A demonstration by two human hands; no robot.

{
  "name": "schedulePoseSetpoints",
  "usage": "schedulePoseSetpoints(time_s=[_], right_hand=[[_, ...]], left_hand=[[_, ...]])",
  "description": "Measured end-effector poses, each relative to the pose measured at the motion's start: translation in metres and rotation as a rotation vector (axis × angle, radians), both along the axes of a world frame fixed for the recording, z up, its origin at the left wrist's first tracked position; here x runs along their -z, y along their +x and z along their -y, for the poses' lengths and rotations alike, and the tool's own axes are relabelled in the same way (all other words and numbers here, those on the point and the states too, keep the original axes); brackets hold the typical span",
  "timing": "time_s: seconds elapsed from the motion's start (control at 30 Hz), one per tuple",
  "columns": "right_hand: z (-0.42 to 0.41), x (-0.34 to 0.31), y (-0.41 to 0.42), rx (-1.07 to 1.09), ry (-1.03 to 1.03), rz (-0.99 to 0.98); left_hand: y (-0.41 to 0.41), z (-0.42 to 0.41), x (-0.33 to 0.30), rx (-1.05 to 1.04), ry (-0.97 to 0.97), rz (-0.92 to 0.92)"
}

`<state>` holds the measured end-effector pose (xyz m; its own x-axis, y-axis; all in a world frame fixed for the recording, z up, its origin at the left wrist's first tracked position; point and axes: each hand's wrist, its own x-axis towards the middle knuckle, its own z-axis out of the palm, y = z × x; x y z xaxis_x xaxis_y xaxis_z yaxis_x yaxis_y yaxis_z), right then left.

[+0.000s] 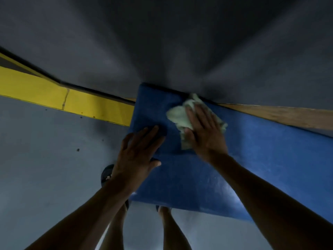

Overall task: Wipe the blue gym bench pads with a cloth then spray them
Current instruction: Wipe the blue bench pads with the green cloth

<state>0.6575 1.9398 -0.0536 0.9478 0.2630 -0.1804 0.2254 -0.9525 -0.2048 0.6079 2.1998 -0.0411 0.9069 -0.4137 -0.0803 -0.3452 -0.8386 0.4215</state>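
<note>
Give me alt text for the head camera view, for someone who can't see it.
A person's right hand presses a crumpled pale green cloth flat onto a blue padded gym bench pad, while the left hand rests flat, open, near the pad's left edge. A yellow painted beam lies beyond.

A crumpled pale green cloth [182, 117] lies bunched on the far end of a flat, rectangular blue padded bench pad [252, 150], which stretches from near centre toward the right.

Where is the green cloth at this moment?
In the head view, the green cloth lies flat under the right hand on the blue bench pad, near its far edge by the dark wall.
</note>
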Motion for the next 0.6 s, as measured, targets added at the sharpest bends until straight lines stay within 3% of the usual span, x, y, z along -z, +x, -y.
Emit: schedulePoseSetpoints(time_s=[0.13,0.27,0.43,0.53,0.6], right_hand=[[0.025,-0.004,-0.039,0.254,-0.059,-0.032],[-0.043,0.001,-0.025,0.488,-0.013,-0.001],[-0.146,0.007,0.015,0.063,0.077,0.079],[-0.199,0.012,0.057,-0.297,-0.136,0.038],[-0.222,0.009,0.083,-0.408,-0.296,-0.161]], left_hand=[[0.005,-0.043,0.001,-0.032,-0.007,-0.015],[0.001,-0.078,0.004,-0.112,-0.051,-0.086],[-0.012,-0.1,0.008,-0.172,-0.126,-0.103],[-0.017,-0.112,0.004,-0.204,-0.139,-0.16],[-0.017,-0.122,-0.001,-0.223,-0.144,-0.199]])
